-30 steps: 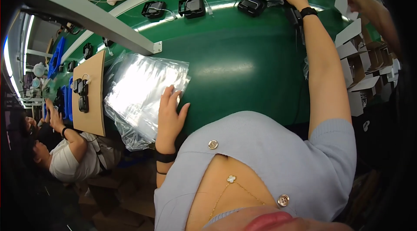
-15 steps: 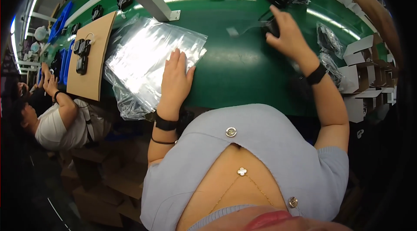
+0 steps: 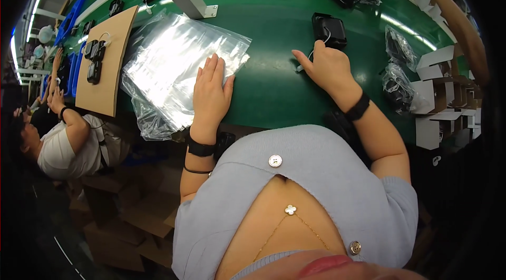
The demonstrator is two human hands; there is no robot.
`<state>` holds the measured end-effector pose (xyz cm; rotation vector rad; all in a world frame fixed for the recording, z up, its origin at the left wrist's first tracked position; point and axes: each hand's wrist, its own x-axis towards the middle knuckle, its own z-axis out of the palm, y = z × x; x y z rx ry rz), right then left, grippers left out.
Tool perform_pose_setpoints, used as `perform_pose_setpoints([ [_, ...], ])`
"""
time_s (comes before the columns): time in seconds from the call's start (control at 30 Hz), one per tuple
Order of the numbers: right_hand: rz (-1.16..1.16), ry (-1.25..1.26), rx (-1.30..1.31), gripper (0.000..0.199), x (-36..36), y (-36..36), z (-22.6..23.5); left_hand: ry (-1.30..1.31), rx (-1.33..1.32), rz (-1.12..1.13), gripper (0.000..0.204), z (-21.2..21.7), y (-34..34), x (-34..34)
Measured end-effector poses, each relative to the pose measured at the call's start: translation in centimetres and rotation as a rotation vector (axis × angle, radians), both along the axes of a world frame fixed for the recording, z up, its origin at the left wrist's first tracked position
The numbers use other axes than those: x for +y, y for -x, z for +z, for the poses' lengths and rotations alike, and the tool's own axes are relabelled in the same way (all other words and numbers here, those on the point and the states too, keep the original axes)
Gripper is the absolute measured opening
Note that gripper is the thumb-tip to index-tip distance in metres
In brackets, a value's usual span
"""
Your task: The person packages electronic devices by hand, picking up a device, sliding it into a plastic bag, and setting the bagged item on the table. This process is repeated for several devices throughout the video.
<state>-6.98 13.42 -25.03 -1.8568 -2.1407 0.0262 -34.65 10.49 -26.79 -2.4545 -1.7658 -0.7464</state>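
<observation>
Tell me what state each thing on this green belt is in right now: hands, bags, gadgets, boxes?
Left hand: flat, palm down on the bag stack, holding nothing.
Right hand: on the belt, fingers curled at the black device's cable.
Bag stack: clear, empty, lying flat, overhanging the belt edge.
Black device: unbagged, lying on the belt.
Bagged devices: already in clear bags.
White boxes: open, flaps up.
Cardboard sheet: flat, black devices on it.

Right hand (image 3: 328, 68) hides part of black device's (image 3: 329, 30) cable.
</observation>
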Motion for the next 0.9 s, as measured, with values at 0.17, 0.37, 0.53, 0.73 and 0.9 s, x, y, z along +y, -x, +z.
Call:
perform_pose_setpoints([
  [0.17,-0.058,-0.089,0.068,0.026,0.5,-1.7,-2.2,0.009,-0.077,-0.027,0.033,-0.4,-0.2,-0.1],
  [0.37,-0.001,0.029,0.159,0.015,-0.3,-3.4,0.3,-0.012,-0.106,-0.025,0.026,-0.3,0.4,0.0],
  [0.53,0.341,-0.225,0.042,0.014,3.1,-6.4,3.7,-0.035,-0.112,0.014,0.025,-0.4,1.2,-0.8],
  [0.73,0.662,-0.313,0.11,0.027,7.0,-6.4,-0.7,-0.003,-0.166,0.017,0.026,1.0,2.5,-1.4],
  [0.9,0.479,-0.309,0.247,0.034,5.2,-4.5,-1.7,0.136,-0.232,0.082,0.02,3.5,3.7,-2.4],
])
